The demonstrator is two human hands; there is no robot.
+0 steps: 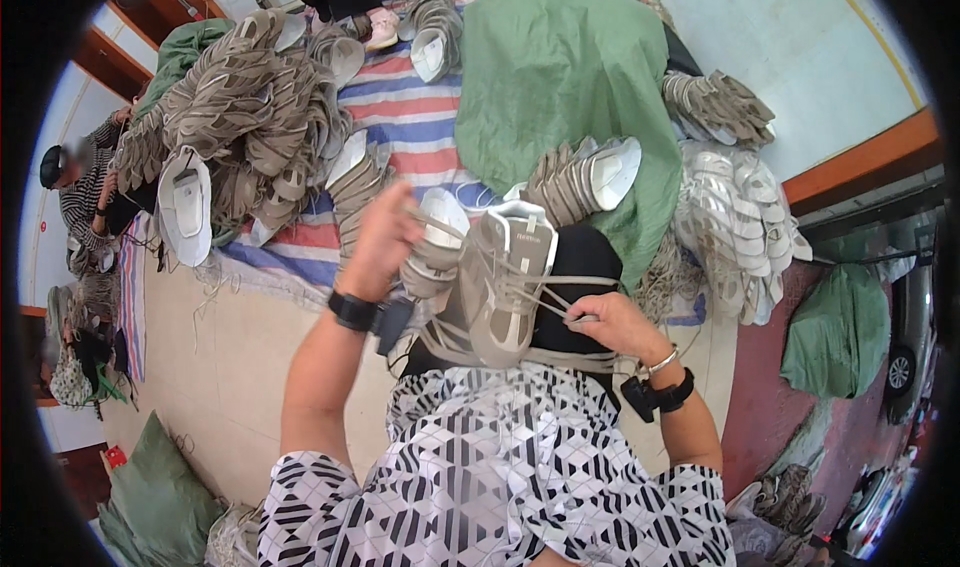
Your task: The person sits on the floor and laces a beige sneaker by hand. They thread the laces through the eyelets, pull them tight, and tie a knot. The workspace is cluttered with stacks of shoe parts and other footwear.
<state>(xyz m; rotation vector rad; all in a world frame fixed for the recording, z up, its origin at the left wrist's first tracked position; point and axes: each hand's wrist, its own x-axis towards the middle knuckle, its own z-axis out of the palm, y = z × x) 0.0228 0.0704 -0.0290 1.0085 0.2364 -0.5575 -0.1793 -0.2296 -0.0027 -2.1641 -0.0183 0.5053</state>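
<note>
A beige and grey shoe upper with a white lining rests on my lap, its toe toward me. My right hand pinches a beige shoelace just to the right of the upper; the lace runs across to its eyelets. Raised to the left of the upper, my left hand is closed on a lace that stretches from its fingers toward the upper; the fingers are slightly blurred. More lace lies loose across my lap below the toe. Beside my left hand sits a stack of similar uppers.
Piles of nested uppers lie at the left on a striped sheet. A green cloth sack stands ahead, with uppers against it. More uppers are heaped at the right. Another person sits at the far left.
</note>
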